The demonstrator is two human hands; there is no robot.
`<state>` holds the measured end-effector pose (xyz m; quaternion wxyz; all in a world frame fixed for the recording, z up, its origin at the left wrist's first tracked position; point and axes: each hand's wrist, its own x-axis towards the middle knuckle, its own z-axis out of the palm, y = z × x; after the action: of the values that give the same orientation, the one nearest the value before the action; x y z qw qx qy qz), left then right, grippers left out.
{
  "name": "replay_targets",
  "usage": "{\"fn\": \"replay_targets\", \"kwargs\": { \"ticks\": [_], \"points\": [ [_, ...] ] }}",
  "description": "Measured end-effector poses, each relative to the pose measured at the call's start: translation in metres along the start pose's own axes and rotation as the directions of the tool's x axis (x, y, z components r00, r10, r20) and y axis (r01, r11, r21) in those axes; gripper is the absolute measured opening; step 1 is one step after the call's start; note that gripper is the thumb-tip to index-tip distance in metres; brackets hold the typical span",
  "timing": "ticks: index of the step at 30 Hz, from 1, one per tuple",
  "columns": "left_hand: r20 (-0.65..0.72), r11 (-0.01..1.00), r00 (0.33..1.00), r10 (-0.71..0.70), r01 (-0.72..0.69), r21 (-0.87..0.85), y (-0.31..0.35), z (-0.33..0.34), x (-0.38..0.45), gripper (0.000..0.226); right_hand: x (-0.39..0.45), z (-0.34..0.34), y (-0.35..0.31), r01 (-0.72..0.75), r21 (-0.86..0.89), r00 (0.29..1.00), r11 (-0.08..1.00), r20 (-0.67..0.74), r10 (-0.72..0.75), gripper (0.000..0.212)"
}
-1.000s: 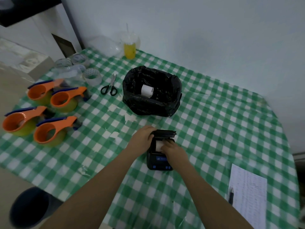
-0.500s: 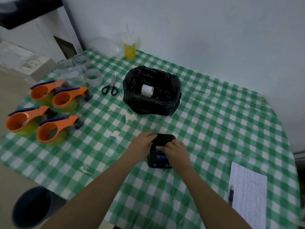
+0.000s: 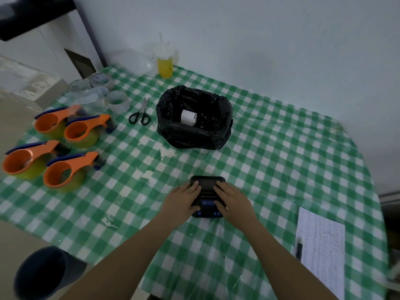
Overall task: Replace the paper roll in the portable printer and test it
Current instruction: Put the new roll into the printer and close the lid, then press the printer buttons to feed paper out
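Both hands sit flat on the printer (image 3: 207, 197) — left hand (image 3: 181, 202) and right hand (image 3: 234, 203) spread over its sides, fingers on the closed lid. It rests on the checkered counter (image 3: 281, 161), near the black bin (image 3: 193, 118) holding a paper roll (image 3: 188, 116).

Both hands cover the sides of the black printer (image 3: 207, 199), so its side edges are hidden. The small blue buttons on it are too blurry to read. The writing on the paper sheet (image 3: 322, 252) is too tiny to read, and the bottom edge cuts it off. The dark round bin (image 3: 41, 272) on the floor is blurry.
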<state>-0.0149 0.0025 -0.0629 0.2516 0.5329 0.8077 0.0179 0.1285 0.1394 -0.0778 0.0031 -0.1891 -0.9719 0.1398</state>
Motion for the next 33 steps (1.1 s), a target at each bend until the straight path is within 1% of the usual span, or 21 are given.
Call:
{"fn": "replay_targets", "kwargs": {
  "ticks": [2,3,5,10,12,14,15,16,17,18,20,22,24,27,30,33],
  "points": [
    [0.043,0.999,0.999,0.008,-0.009,0.032,0.0,-0.001,0.0,0.072,-0.004,-0.001,-0.002,-0.016,0.039,0.998,0.999,0.066,0.014,0.047],
    [0.056,0.999,0.998,0.01,-0.012,0.042,-0.001,-0.002,0.0,0.075,-0.005,-0.003,-0.005,-0.034,0.062,0.995,0.998,0.092,0.028,0.051],
    [0.064,0.999,0.998,0.014,-0.017,0.049,-0.002,-0.003,0.001,0.076,-0.002,-0.01,-0.009,-0.071,0.081,0.979,0.994,0.194,0.055,0.055],
    [0.074,0.997,0.997,0.029,-0.034,0.075,-0.002,-0.002,0.001,0.077,0.012,-0.023,-0.019,-0.116,-0.059,0.947,0.992,0.294,0.128,0.054],
    [0.09,0.996,0.996,0.023,-0.03,0.08,-0.001,0.0,-0.001,0.077,0.012,-0.021,-0.024,-0.107,-0.139,0.932,0.984,0.33,0.148,0.053],
    [0.08,0.998,0.996,0.023,-0.027,0.053,0.0,0.002,-0.002,0.077,0.013,-0.02,-0.025,-0.102,-0.169,0.926,0.98,0.344,0.155,0.053],
    [0.067,0.999,0.997,0.026,-0.028,0.03,0.0,0.003,-0.002,0.077,0.013,-0.021,-0.025,-0.1,-0.152,0.93,0.983,0.337,0.146,0.053],
    [0.051,1.0,0.998,0.026,-0.026,-0.005,-0.001,0.003,-0.003,0.076,0.013,-0.023,-0.023,-0.115,-0.089,0.938,0.989,0.318,0.137,0.051],
    [0.033,0.998,0.999,0.02,-0.018,-0.064,-0.002,0.004,-0.004,0.075,0.011,-0.024,-0.02,-0.161,0.033,0.948,0.986,0.285,0.145,0.049],
    [0.015,0.988,1.0,0.002,0.0,-0.152,-0.001,0.006,-0.005,0.075,0.007,-0.024,-0.017,-0.23,0.186,0.952,0.955,0.245,0.181,0.048],
    [-0.027,0.923,0.999,-0.039,0.026,-0.383,0.002,0.009,-0.011,0.074,-0.004,-0.022,-0.013,-0.362,0.436,0.932,0.824,0.189,0.31,0.048],
    [-0.078,0.827,0.994,-0.077,0.02,-0.562,0.006,0.013,-0.015,0.08,-0.016,-0.016,-0.013,-0.439,0.555,0.893,0.706,0.185,0.409,0.05],
    [-0.078,0.773,0.989,-0.124,0.047,-0.633,0.009,0.016,-0.017,0.088,-0.024,-0.009,-0.015,-0.502,0.617,0.853,0.606,0.236,0.466,0.05],
    [-0.035,0.723,0.98,-0.198,0.122,-0.68,0.012,0.018,-0.015,0.088,-0.028,-0.004,-0.019,-0.544,0.705,0.802,0.455,0.277,0.529,0.048],
    [-0.028,0.646,0.976,-0.217,0.122,-0.754,0.013,0.023,-0.013,0.085,-0.028,-0.003,-0.022,-0.558,0.73,0.774,0.395,0.286,0.565,0.048],
    [-0.03,0.641,0.971,-0.237,0.133,-0.756,0.014,0.027,-0.012,0.084,-0.027,-0.002,-0.022,-0.574,0.736,0.755,0.359,0.306,0.58,0.048]
  ]
}}
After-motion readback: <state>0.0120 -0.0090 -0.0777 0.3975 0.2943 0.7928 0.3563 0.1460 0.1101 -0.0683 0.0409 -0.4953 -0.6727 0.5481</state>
